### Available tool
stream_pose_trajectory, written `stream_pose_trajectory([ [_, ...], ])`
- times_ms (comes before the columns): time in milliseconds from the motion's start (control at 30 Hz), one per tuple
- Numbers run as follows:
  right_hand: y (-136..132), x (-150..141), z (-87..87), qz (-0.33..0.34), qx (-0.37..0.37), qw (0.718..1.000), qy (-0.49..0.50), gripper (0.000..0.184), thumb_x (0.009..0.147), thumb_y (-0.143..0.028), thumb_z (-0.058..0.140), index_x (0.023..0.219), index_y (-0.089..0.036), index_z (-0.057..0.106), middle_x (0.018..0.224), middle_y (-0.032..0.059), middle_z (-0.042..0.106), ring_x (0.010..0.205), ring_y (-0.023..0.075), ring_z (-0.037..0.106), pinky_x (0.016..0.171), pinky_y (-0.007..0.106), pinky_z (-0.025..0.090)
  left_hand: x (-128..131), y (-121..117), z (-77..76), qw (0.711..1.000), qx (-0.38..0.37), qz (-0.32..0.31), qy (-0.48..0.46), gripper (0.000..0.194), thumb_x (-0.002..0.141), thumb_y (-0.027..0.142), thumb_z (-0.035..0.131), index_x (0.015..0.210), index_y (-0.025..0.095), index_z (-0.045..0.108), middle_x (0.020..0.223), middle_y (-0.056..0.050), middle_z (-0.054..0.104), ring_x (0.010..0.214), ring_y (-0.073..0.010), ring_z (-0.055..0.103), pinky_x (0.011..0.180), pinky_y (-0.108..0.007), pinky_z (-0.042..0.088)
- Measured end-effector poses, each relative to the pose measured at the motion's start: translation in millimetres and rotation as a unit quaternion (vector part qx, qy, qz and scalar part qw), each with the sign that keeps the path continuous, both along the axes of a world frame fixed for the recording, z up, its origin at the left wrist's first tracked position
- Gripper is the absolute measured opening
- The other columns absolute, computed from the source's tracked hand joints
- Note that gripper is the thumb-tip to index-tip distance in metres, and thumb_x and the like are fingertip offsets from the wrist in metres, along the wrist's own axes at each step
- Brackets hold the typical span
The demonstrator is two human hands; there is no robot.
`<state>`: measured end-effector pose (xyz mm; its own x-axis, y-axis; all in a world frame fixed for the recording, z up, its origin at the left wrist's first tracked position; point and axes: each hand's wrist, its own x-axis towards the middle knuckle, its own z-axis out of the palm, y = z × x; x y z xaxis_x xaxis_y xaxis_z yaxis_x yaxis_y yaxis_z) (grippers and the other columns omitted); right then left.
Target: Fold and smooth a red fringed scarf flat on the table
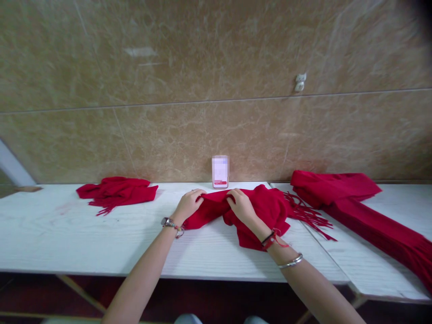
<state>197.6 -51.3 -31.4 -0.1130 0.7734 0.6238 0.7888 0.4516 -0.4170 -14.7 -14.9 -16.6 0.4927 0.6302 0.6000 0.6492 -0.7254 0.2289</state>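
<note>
Head view: the fingers [197,192] of the left hand [189,204] are curled and pinch the upper edge of a red scarf [270,207], near its left end. The right hand [241,207] grips the same cloth a little further along, its fingers bent over a fold and its thumb close beneath them. Between the two hands the fabric forms a narrow strip; past the right hand it lies bunched on the white table [84,245], with the fringe [312,216] trailing off to the right across a seam in the tabletop.

On the left wrist sit a watch [166,222] and a beaded bracelet [178,228]; on the right are a red band [269,240] and, further up the forearm, a silver bangle [290,261].

Just behind the hands, a phone [220,172] stands upright against the tiled wall [168,139] (its screen is blurred past reading). Well to the left lies a crumpled, fringed red cloth [118,191]. To the right, a long red piece [337,189] is folded over and runs toward the near edge. Higher up, a small white fixture [300,83] is on the wall.
</note>
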Motion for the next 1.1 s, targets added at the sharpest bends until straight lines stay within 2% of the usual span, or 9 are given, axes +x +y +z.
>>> stream_pose_trajectory([
  [133, 4.1, 9.0, -0.4, 0.005, 0.032, 0.999, 0.031, 0.018, 0.08, -0.015, 0.045, 0.094, -0.018, 0.057, 0.094, 0.0078, 0.056, 0.09, 0.0197, 0.052, 0.08, 0.033, 0.043, -6.7, 5.6, 2.3, 0.999, 0.0, 0.014, -0.036, 0.019, 0.086, 0.017, 0.042, 0.093, 0.018, 0.059, 0.095, -0.004, 0.064, 0.09, -0.016, 0.058, 0.086, -0.029, 0.044],
  [200, -0.7, 3.8, 1.0, 0.027, 0.058, 0.998, 0.001, 0.025, 0.079, -0.022, 0.051, 0.104, -0.018, 0.055, 0.101, 0.0096, 0.055, 0.096, 0.0221, 0.05, 0.083, 0.037, 0.042, -5.5, 5.2, 2.1, 0.999, -0.005, 0.006, -0.042, 0.018, 0.088, 0.02, 0.042, 0.092, 0.019, 0.059, 0.093, -0.003, 0.064, 0.088, -0.0157, 0.058, 0.085, -0.029, 0.044],
  [267, -8.1, -6.1, 2.7, 0.048, 0.071, 0.995, -0.045, 0.04, 0.077, -0.03, 0.056, 0.115, -0.019, 0.049, 0.11, 0.0114, 0.053, 0.102, 0.0251, 0.047, 0.085, 0.04, 0.041, -2.4, 2.7, 1.7, 0.999, -0.006, -0.006, -0.043, 0.018, 0.088, 0.021, 0.042, 0.091, 0.019, 0.06, 0.092, -0.004, 0.064, 0.087, -0.0156, 0.059, 0.083, -0.029, 0.044],
  [367, -16.7, -20.5, 3.3, 0.039, 0.058, 0.993, -0.092, 0.05, 0.077, -0.036, 0.057, 0.122, -0.019, 0.044, 0.114, 0.0128, 0.052, 0.105, 0.0273, 0.044, 0.084, 0.043, 0.039, 3.0, -3.8, 2.2, 0.999, -0.002, -0.042, -0.035, 0.017, 0.087, 0.022, 0.044, 0.091, 0.019, 0.061, 0.092, -0.003, 0.065, 0.086, -0.0152, 0.059, 0.083, -0.028, 0.045],
  [500, -17.1, -24.7, 2.2, 0.021, 0.045, 0.994, -0.102, 0.028, 0.079, -0.017, 0.049, 0.106, -0.019, 0.057, 0.103, 0.0097, 0.058, 0.096, 0.0232, 0.048, 0.082, 0.037, 0.039, 8.4, -14.2, 6.2, 0.994, 0.01, -0.102, -0.033, 0.018, 0.087, 0.025, 0.046, 0.087, 0.019, 0.062, 0.087, -0.003, 0.065, 0.081, -0.0145, 0.059, 0.078, -0.027, 0.046],
  [633, -13.4, -14.4, 6.4, -0.01, 0.058, 0.996, -0.07, 0.032, 0.076, -0.003, 0.038, 0.092, -0.018, 0.062, 0.095, 0.0089, 0.06, 0.092, 0.0219, 0.049, 0.082, 0.036, 0.039, 7.4, -19.4, 13.6, 0.992, 0.024, -0.109, -0.063, 0.021, 0.088, 0.028, 0.044, 0.085, 0.018, 0.062, 0.081, -0.003, 0.065, 0.077, -0.0142, 0.059, 0.074, -0.025, 0.046],
  [733, -10.5, -2.3, 10.6, -0.028, 0.056, 0.997, -0.042, 0.04, 0.072, 0.001, 0.034, 0.094, -0.017, 0.061, 0.095, 0.0092, 0.06, 0.093, 0.022, 0.049, 0.083, 0.036, 0.039, -2.4, -15.8, 20.9, 0.994, 0.051, -0.058, -0.082, 0.024, 0.089, 0.03, 0.041, 0.083, 0.019, 0.062, 0.079, -0.003, 0.065, 0.077, -0.0145, 0.059, 0.074, -0.025, 0.045],
  [933, -6.0, 12.2, 12.0, -0.044, 0.02, 0.998, -0.03, 0.047, 0.067, 0.002, 0.037, 0.103, -0.018, 0.059, 0.102, 0.0083, 0.062, 0.096, 0.0206, 0.054, 0.084, 0.032, 0.043, -41.0, 2.9, 28.3, 0.979, 0.135, 0.103, -0.115, 0.027, 0.09, 0.033, 0.037, 0.085, 0.02, 0.06, 0.083, -0.002, 0.064, 0.08, -0.0152, 0.059, 0.075, -0.025, 0.044],
  [1100, -7.4, 1.8, 8.1, 0.02, -0.036, 0.996, -0.083, 0.039, 0.077, -0.004, 0.041, 0.111, -0.016, 0.057, 0.108, 0.0094, 0.063, 0.098, 0.0194, 0.058, 0.084, 0.029, 0.044, -62.3, 15.3, 24.3, 0.952, 0.168, 0.246, -0.075, 0.026, 0.09, 0.028, 0.037, 0.088, 0.019, 0.061, 0.086, -0.006, 0.063, 0.087, -0.0207, 0.056, 0.081, -0.032, 0.041],
])
